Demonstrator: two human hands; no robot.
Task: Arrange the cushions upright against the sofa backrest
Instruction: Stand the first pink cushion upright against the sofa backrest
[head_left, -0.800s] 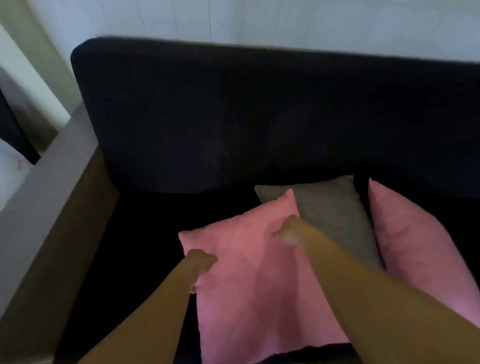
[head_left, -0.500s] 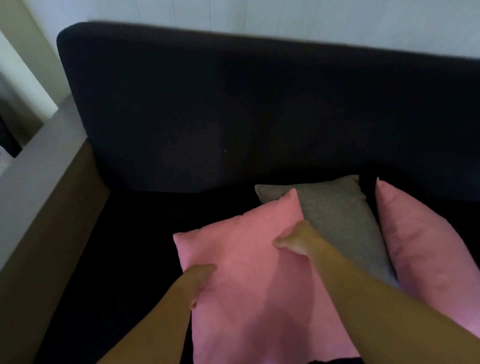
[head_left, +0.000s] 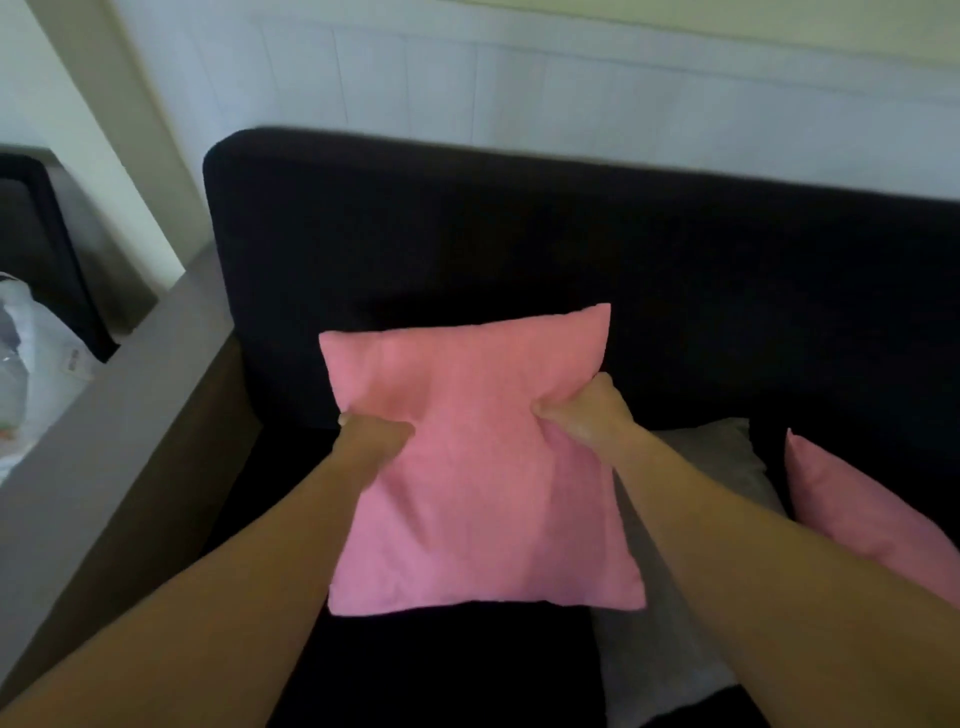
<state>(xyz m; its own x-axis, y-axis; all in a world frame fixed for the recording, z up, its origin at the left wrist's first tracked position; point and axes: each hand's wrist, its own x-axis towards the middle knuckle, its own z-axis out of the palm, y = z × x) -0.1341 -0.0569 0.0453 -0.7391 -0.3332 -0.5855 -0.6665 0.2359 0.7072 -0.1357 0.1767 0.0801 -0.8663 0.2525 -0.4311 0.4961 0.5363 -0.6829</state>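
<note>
I hold a pink cushion (head_left: 478, 467) up off the seat, in front of the dark sofa backrest (head_left: 519, 234). My left hand (head_left: 371, 431) pinches its left edge and my right hand (head_left: 587, 415) grips its right edge. The cushion hangs nearly upright, its top corners near the backrest. A grey cushion (head_left: 711, 457) lies flat on the seat behind my right forearm, partly hidden. A second pink cushion (head_left: 862, 514) lies at the right, cut off by the frame edge.
The sofa's grey-brown armrest (head_left: 130, 426) runs along the left. Beyond it sits a white plastic bag (head_left: 31, 364). A pale panelled wall (head_left: 519, 78) rises behind the backrest. The dark seat (head_left: 280, 467) to the left of the held cushion is bare.
Both hands closed on the pink cushion's side edges and lifted it off the seat and the grey cushion, up toward the backrest. The view tilted up.
</note>
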